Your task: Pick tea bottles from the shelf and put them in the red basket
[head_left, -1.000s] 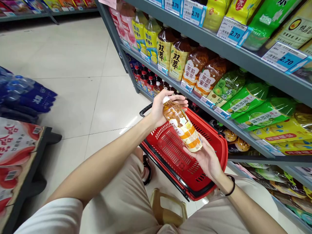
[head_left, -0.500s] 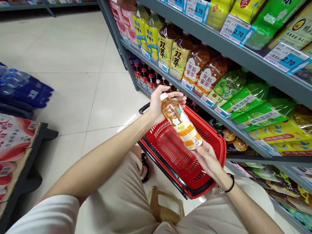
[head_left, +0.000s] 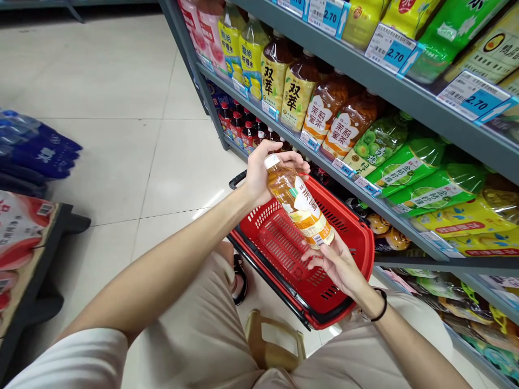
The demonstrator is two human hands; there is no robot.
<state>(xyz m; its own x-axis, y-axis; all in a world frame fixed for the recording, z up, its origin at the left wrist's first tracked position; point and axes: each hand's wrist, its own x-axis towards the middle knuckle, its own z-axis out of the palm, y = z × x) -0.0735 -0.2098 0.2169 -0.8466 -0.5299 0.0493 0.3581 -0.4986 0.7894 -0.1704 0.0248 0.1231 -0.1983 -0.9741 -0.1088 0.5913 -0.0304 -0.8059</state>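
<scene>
I hold an amber drink bottle (head_left: 299,204) with a white cap and a white-and-yellow label, tilted over a red shopping basket (head_left: 362,251) on the floor. My left hand (head_left: 260,175) is closed around the bottle's neck, just below the cap. My right hand (head_left: 335,263), with a black band on its wrist, touches the bottle's base with its fingertips, fingers bent under it. The basket looks empty inside.
A grey shelf (head_left: 409,100) with blue price tags runs along the right, packed with bottled drinks (head_left: 298,97) and green packs (head_left: 409,165). Blue bottled-water packs (head_left: 44,151) and red-printed cases (head_left: 18,232) sit at the left. A small wooden stool (head_left: 275,346) is under me.
The bottle has turned about its long axis, so a different face of the label shows. My right hand has shifted from cupping the base to touching it with the fingertips.
</scene>
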